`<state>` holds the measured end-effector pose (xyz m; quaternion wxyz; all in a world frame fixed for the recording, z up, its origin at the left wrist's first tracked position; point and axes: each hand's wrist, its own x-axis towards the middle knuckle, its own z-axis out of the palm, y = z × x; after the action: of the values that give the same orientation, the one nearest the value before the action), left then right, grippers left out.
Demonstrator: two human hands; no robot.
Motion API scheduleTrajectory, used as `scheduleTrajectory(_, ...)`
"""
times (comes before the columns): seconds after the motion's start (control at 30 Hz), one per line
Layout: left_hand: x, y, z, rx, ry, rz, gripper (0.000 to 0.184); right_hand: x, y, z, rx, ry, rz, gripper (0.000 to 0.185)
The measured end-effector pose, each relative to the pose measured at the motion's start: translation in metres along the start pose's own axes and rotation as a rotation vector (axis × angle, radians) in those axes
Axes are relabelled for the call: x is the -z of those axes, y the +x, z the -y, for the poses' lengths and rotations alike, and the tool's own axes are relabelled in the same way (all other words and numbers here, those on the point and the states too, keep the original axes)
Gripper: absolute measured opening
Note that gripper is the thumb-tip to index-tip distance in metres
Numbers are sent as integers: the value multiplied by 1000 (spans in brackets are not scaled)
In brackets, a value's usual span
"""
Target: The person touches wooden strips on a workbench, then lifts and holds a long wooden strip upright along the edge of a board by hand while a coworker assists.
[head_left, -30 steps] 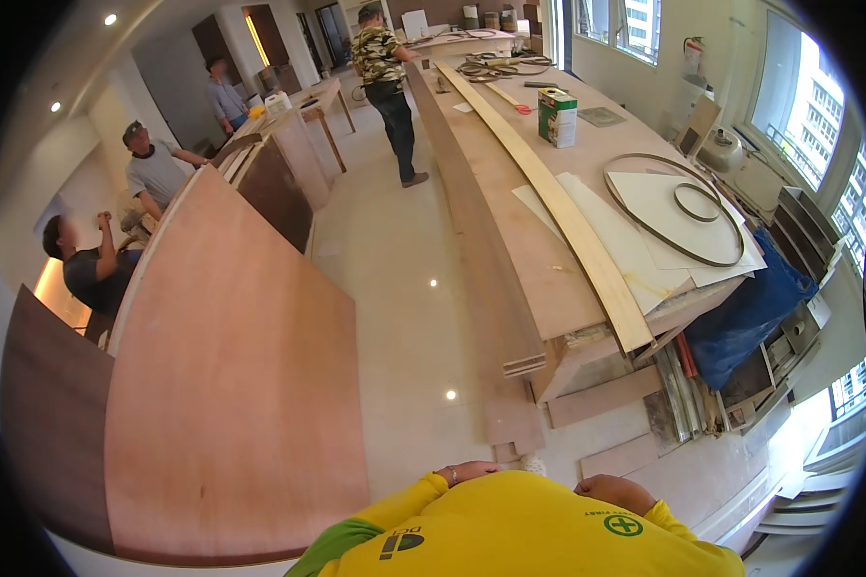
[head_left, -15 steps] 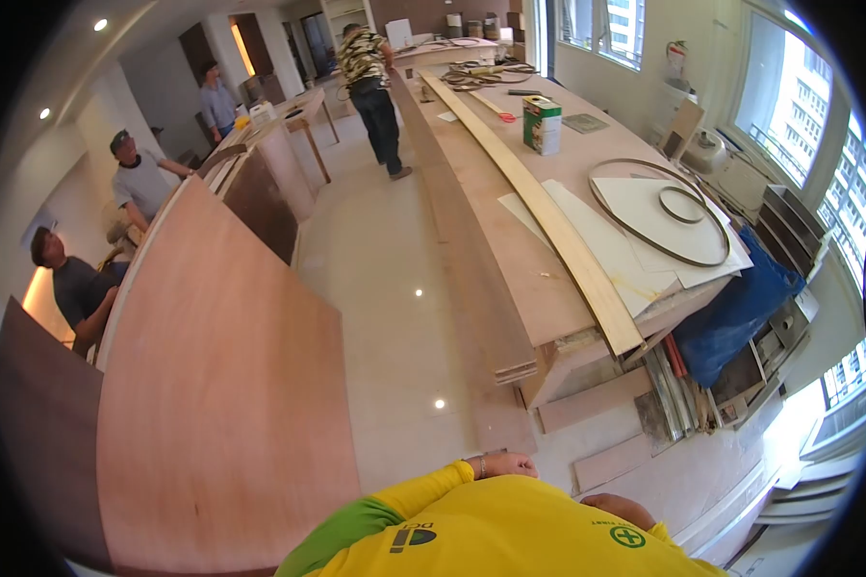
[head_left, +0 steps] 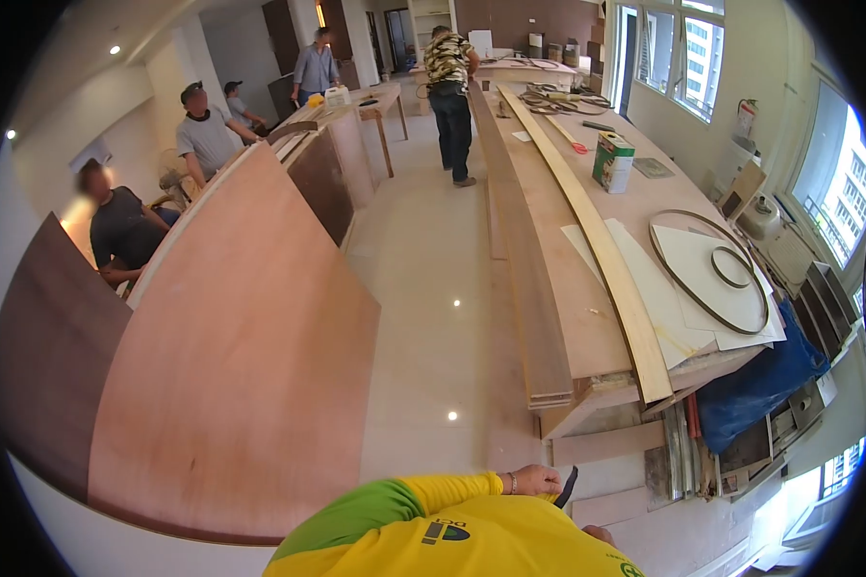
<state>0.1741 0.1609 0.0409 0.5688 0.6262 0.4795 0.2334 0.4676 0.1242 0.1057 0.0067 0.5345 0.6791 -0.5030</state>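
Observation:
My left hand [head_left: 537,480] is in front of my yellow shirt at the bottom centre, with its fingers curled closed; what they hold, if anything, is hidden. Just right of it, a dark curved thing [head_left: 568,488] shows, too small to identify. Of my right hand [head_left: 598,536] only a small part appears past the shirt's edge, its fingers hidden. Beyond my hands stands a long worktable [head_left: 573,332], bearing a pale wooden strip [head_left: 601,240] and stacked brown boards [head_left: 534,337] along its left edge.
A large plywood panel [head_left: 250,356] stands at left, with people behind it. A person in a camouflage shirt [head_left: 447,60] is beside the table's far end. White sheets, coiled edging [head_left: 767,313] and a green-white can [head_left: 613,163] lie or stand on it. A blue bag [head_left: 755,394] is at right.
The view has swung left, so the room appears shifted right and down. My left hand sits farther right, the dark curved thing now shows beside it, and less of my right hand is visible.

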Motion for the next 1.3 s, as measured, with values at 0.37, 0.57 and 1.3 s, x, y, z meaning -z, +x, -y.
scheduleTrajectory(0.37,-8,19,33,37,-53,-425,31,-11,33,3,-88,-10,-345,22)
scheduleTrajectory(0.57,2,12,30,130,-4,-128,41,-10,54,-31,-31,56,-566,19)
scheduleTrajectory(1.3,-23,-16,43,482,147,-554,49,65,169,-103,210,-38,-411,22)
